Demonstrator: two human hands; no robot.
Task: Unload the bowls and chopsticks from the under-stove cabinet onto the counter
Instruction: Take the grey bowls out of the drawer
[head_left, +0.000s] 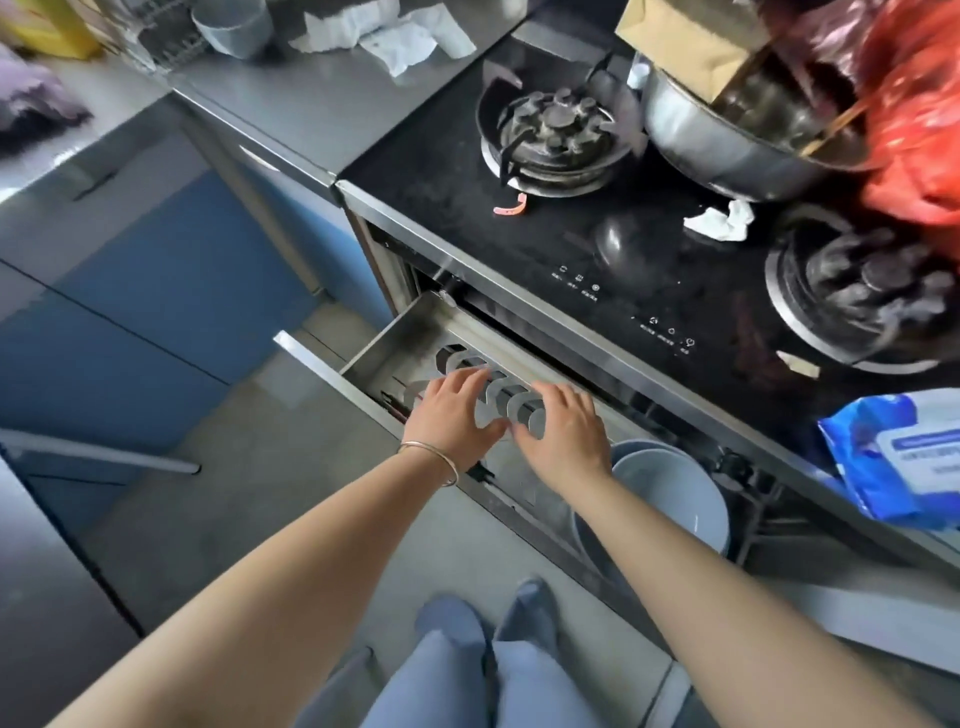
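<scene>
We had our left hand (457, 415) and right hand (563, 441) open, fingers spread, holding nothing, over small bowls (511, 402) racked in the pulled-out drawer (374, 348). Bigger bowls (670, 493) sat right. Next, we judged, grab one and lift it.

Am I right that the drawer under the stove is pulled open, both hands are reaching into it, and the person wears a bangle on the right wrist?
Not quite: the bangle is on the left wrist, as the head view shows. The rest holds: the drawer is pulled open, and the left hand and right hand both reach into it.
</scene>
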